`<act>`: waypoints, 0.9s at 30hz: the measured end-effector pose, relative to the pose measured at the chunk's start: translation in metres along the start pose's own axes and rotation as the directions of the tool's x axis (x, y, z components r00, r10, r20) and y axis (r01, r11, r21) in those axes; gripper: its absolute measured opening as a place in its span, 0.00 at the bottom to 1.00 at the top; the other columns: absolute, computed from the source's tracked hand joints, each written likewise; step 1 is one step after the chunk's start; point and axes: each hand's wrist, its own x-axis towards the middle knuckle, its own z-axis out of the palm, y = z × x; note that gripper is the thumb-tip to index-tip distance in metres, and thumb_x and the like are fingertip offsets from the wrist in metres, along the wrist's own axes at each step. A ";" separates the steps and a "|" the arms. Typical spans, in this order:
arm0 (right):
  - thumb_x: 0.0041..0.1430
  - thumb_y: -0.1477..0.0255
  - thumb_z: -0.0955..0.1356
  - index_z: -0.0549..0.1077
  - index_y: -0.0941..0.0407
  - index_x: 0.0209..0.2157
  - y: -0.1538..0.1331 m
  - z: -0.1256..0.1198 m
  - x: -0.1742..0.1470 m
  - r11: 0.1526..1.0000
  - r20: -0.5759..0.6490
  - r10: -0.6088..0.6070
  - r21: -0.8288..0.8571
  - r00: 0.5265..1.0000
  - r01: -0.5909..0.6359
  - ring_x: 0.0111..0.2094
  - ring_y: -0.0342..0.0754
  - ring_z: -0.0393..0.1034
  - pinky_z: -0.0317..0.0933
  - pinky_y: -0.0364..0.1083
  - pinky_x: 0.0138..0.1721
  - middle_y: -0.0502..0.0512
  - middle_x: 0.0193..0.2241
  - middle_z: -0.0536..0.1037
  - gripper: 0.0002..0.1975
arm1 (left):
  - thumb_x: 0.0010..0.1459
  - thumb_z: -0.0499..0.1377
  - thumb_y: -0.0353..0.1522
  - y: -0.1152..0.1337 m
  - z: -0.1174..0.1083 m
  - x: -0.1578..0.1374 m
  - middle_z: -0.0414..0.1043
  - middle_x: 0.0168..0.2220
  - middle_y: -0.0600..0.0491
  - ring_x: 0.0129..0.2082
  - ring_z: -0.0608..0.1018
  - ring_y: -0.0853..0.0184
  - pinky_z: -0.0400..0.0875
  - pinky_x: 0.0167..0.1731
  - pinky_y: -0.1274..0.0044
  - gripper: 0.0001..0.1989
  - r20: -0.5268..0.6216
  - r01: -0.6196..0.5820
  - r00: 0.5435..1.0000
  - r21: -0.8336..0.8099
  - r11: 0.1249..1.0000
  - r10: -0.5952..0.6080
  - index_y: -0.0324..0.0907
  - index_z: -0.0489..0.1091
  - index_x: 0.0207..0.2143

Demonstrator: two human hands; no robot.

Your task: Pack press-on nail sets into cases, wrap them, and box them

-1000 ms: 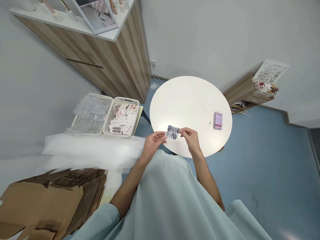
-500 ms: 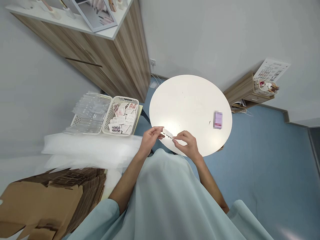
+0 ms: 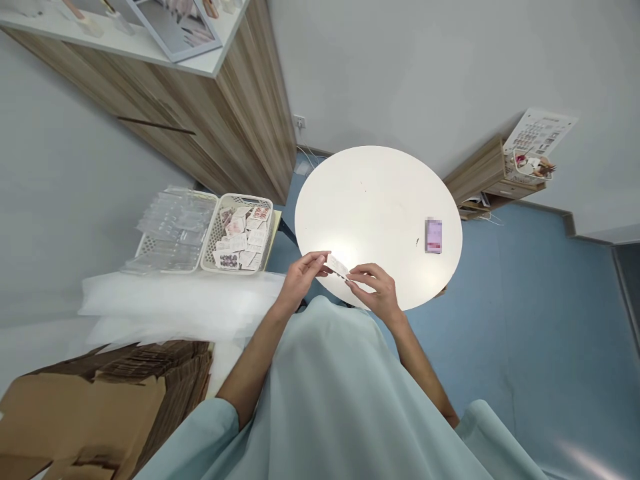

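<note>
A small white card (image 3: pixel 337 265) with faint print and dark bits along its lower edge is held tilted between both hands, over the near edge of the round table. My left hand (image 3: pixel 301 275) pinches its left end between thumb and fingers. At the other end, the thumb and fingertips of my right hand (image 3: pixel 376 287) close on the card's corner. To the left, a white basket (image 3: pixel 206 253) contains several similar cards (image 3: pixel 245 241), some printed and one showing dark purple shapes.
A second basket (image 3: pixel 141 248) bears clear plastic packs (image 3: pixel 175 217). White foam sheets (image 3: pixel 175 293) and folded cardboard boxes (image 3: pixel 85 413) lie nearer. A purple, blurred phone-like object (image 3: pixel 433 235) rests on the round white table (image 3: pixel 375 193). A wooden cabinet (image 3: pixel 250 107) stands behind left.
The card has tipped so that more of its printed face shows. Both hands keep their grip, and the whole view has shifted slightly.
</note>
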 end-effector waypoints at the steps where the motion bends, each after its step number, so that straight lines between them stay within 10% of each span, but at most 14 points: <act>1: 0.69 0.69 0.72 0.84 0.48 0.41 -0.001 -0.001 0.002 0.999 -0.017 0.028 0.036 0.999 -0.027 0.40 0.50 0.80 0.75 0.50 0.37 0.55 0.40 0.84 0.05 | 0.59 0.67 0.53 -0.001 -0.001 0.000 0.83 0.44 0.46 0.43 0.83 0.59 0.79 0.47 0.67 0.27 -0.005 0.003 1.000 0.014 1.000 -0.003 0.42 0.80 0.49; 11: 0.61 0.59 0.76 0.82 0.51 0.51 0.011 0.004 0.018 0.840 -0.040 0.471 0.326 0.881 -0.434 0.28 0.43 0.72 0.70 0.47 0.32 0.52 0.35 0.82 0.19 | 0.52 0.73 0.51 -0.016 0.002 -0.005 0.80 0.31 0.52 0.29 0.83 0.63 0.78 0.35 0.71 0.24 -0.012 0.041 0.999 0.008 0.999 -0.041 0.43 0.77 0.40; 18: 0.54 0.54 0.77 0.83 0.56 0.43 0.029 0.012 0.024 0.585 0.189 0.691 0.420 0.697 -0.694 0.25 0.44 0.72 0.62 0.44 0.25 0.54 0.31 0.82 0.22 | 0.55 0.71 0.50 -0.015 0.004 -0.011 0.82 0.35 0.51 0.33 0.84 0.62 0.79 0.42 0.68 0.25 -0.077 -0.015 0.997 0.102 0.995 0.023 0.43 0.81 0.48; 27: 0.57 0.49 0.75 0.84 0.58 0.39 0.043 0.026 0.008 0.238 0.551 0.684 0.451 0.478 -0.860 0.26 0.45 0.76 0.60 0.42 0.21 0.64 0.42 0.86 0.24 | 0.57 0.70 0.52 -0.007 0.003 0.007 0.81 0.30 0.50 0.31 0.84 0.60 0.78 0.36 0.69 0.22 -0.146 -0.023 0.988 0.224 0.974 0.057 0.42 0.81 0.38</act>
